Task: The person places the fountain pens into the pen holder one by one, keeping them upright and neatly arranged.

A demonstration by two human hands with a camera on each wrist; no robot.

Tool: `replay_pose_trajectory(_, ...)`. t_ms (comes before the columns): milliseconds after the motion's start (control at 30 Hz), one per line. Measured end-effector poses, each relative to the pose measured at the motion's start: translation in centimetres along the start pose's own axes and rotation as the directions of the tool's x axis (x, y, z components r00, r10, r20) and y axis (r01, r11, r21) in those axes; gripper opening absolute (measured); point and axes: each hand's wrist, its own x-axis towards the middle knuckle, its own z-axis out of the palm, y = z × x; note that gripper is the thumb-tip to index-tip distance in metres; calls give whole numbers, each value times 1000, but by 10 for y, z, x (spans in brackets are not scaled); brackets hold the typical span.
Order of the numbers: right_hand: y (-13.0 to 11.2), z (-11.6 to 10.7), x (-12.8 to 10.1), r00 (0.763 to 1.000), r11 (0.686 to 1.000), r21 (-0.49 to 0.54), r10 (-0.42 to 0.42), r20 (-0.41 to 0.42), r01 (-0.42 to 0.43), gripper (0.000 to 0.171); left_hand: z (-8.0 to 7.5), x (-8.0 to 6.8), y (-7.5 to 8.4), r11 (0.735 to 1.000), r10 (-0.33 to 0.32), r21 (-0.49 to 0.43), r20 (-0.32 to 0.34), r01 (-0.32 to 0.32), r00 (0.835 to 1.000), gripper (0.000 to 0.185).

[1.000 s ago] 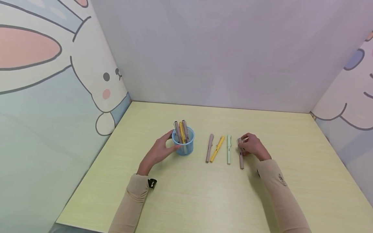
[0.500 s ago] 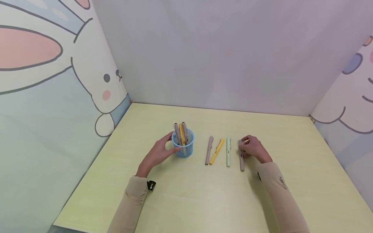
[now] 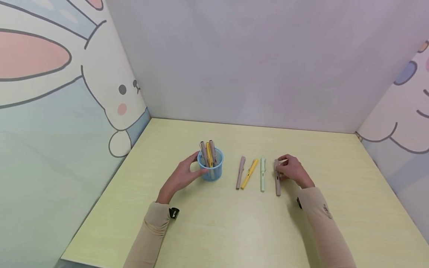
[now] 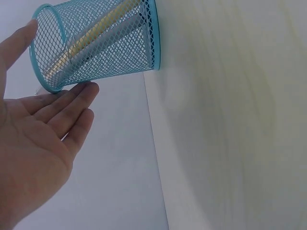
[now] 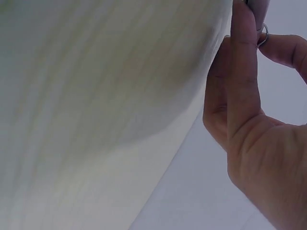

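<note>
Pinching the upper end of a mauve pen, the right hand has its thumb and forefinger curled round the pen's clip end, as the right wrist view shows, where fingertips close on a metal clip; the rest of that pen lies on the pale yellow-green surface, running from the grip back toward the person. Just to the left of this grip lie three more pens in a loose row, none touching the hand: a mint green pen nearest, then a yellow pen, then a second mauve pen whose lower end sits just beside the yellow one's.

The left hand is spread wide, fingers straight and relaxed, cupping the left side of a blue mesh pen cup. In the left wrist view the fingertips touch the mesh wall near the rim and the thumb lies by the rim's other side; nothing is clenched. The cup stands upright on the surface, right of this grip, and holds two mauve pens and one yellow pen standing on end, their caps rising above the rim. The row of loose pens lies between the cup and the right hand. Both forearms wear beige sleeves.
</note>
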Motion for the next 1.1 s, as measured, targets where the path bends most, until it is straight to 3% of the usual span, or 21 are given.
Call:
replay_pose_trajectory(300, 0, 1, 0, 988, 986, 82, -144, -48, 148, 53, 0, 0, 0, 1000, -11, -6, 1, 11, 1000, 89)
replay_pose_trajectory(533, -2, 3, 2, 972, 969, 127, -198, -124, 214, 54, 0, -1, 0, 1000, -9, -13, -2, 9, 1000, 88)
replay_pose_trajectory(833, -12, 16, 1, 918, 918, 175, -308, -251, 356, 51, 0, 0, -2, 1000, 22, -5, -9, -22, 1000, 87)
replay_pose_trajectory(1100, -47, 28, -17, 885, 873, 217, -374, -276, 437, 46, 0, -1, -1, 1000, 12, -6, -9, -12, 1000, 88)
